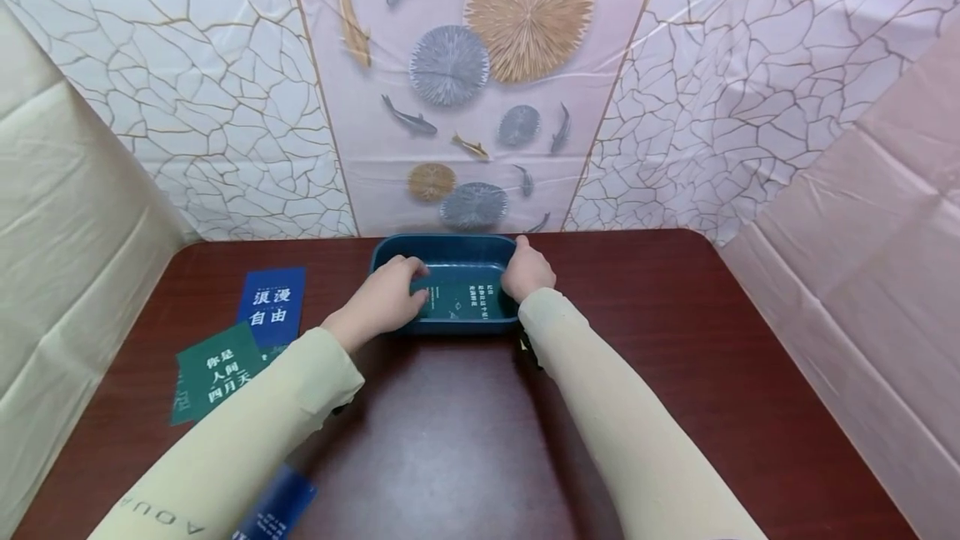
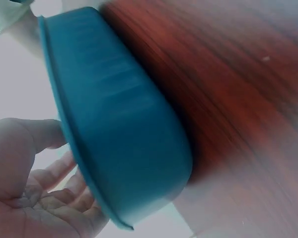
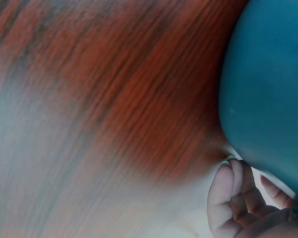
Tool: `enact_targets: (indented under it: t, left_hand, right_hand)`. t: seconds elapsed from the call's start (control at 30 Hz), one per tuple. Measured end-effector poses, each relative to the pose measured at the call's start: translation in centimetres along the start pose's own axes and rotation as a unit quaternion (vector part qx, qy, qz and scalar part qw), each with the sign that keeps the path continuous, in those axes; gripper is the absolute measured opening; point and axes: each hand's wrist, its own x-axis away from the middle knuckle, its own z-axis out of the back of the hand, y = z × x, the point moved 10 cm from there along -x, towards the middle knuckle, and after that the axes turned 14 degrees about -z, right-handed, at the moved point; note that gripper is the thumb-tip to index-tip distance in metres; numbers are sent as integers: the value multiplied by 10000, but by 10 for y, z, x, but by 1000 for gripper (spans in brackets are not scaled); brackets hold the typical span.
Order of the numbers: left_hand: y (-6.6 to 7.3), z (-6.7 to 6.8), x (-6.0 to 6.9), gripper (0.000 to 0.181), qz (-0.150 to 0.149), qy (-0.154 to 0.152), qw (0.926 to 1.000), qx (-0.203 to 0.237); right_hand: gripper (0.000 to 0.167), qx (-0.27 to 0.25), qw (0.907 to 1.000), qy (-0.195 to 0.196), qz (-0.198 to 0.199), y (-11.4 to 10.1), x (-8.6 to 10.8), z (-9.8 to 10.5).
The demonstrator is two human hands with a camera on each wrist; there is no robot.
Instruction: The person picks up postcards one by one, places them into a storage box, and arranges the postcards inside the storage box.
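A dark teal rectangular basin [image 1: 450,327] stands at the table's far edge, with a green printed card [image 1: 457,300] lying inside it. My left hand [image 1: 382,294] is at the basin's left end, thumb and fingers spread over its rim; in the left wrist view the hand [image 2: 44,183] is beside the rim of the basin [image 2: 124,119]. At the right end, my right hand [image 1: 528,271] grips the rim, thumb on top. The right wrist view has curled fingers of the right hand [image 3: 248,203] against the basin's side [image 3: 268,94].
On the table's left lie a blue card [image 1: 273,302] and a green card [image 1: 217,369], overlapping others. Another blue card [image 1: 281,502] is partly under the left sleeve near the front. Patterned cloth [image 1: 465,90] hangs behind the table [image 1: 660,340], with plain cloth at both sides.
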Motion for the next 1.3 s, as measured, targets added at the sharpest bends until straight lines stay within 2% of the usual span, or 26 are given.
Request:
enact_targets:
  t: [0.1,0.27,0.4,0.53,0.7,0.8,0.9,1.0,1.1,1.3]
  left_hand:
    - [8,12,16,33,-203,298,9993,16]
    - [17,34,46,28,-320,703,9970,-22]
    - [10,48,67,28,-307,917,9953,-60]
    - [-20,59,87,36,-78,820,9964,-179]
    - [-75,65,120,57,466,243,9973,-516]
    - [-108,66,139,70,828,-68,9942,-686]
    - [-134,65,152,82,1157,-361,9890,-849]
    - [-151,66,163,93,1455,-653,9824,-969]
    - [-161,68,171,101,1761,-868,9753,-1015]
    - [-179,71,178,111,2305,-1095,9610,-1067]
  right_hand:
    - [67,-21,10000,-9,15,-1,2,1]
    - [66,-34,10000,-25,41,0,3,2]
    - [65,-43,10000,-37,72,1,2,1]
    - [65,-53,10000,13,83,2,0,0]
    - [65,-89,9999,65,98,1,-1,2]
    - [65,-82,9999,48,90,0,0,1]
    - [65,-60,10000,36,66,0,0,2]
    - [65,-51,10000,6,75,0,0,3]
    - [64,-40,10000,3,80,1,-2,3]
    - [63,-73,9999,15,109,1,-2,-2]
